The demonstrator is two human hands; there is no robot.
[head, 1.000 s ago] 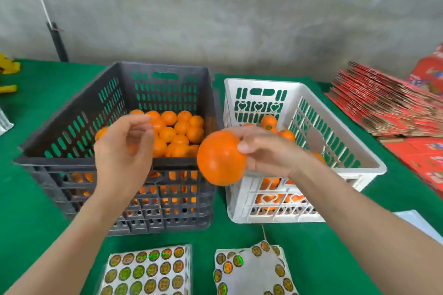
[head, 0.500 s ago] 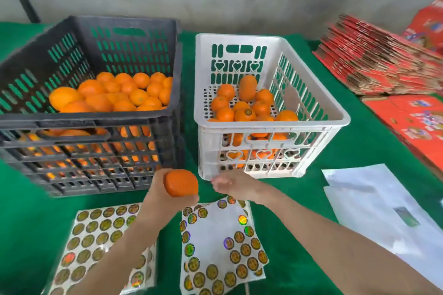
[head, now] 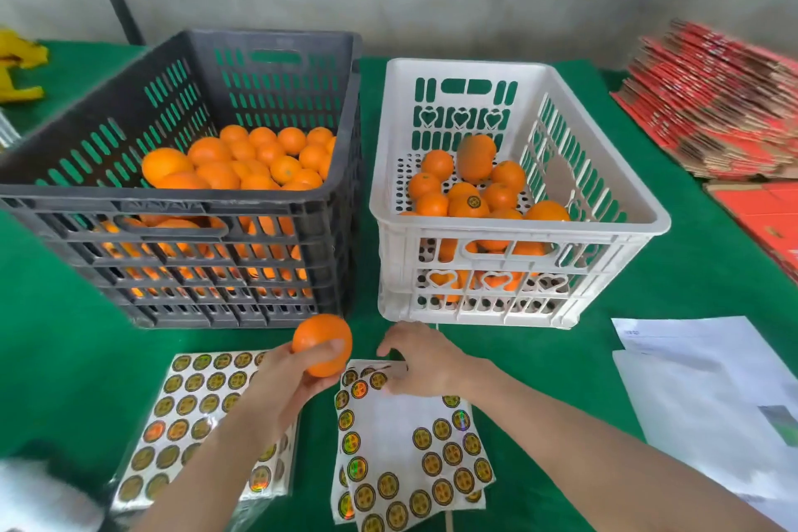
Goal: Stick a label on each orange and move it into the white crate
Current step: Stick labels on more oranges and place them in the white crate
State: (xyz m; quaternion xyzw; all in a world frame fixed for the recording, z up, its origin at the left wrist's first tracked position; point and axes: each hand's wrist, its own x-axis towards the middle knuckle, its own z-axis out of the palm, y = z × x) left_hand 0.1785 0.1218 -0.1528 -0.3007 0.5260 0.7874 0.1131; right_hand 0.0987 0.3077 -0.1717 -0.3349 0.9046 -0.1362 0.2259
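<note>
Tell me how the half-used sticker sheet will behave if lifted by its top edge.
The sheet looks paper-thin and its top edge bends up at the right hand, so it would probably flop. Probably very light. More sheets seem stacked beneath, so pushing may fan them across the cloth.

left hand (head: 280,384): bare, just skin
right hand (head: 427,367): bare too, its back and knuckles facing the camera
left forearm (head: 207,479): bare right down to the bottom edge
right forearm (head: 604,458): same deal, bare all the way to the corner
</note>
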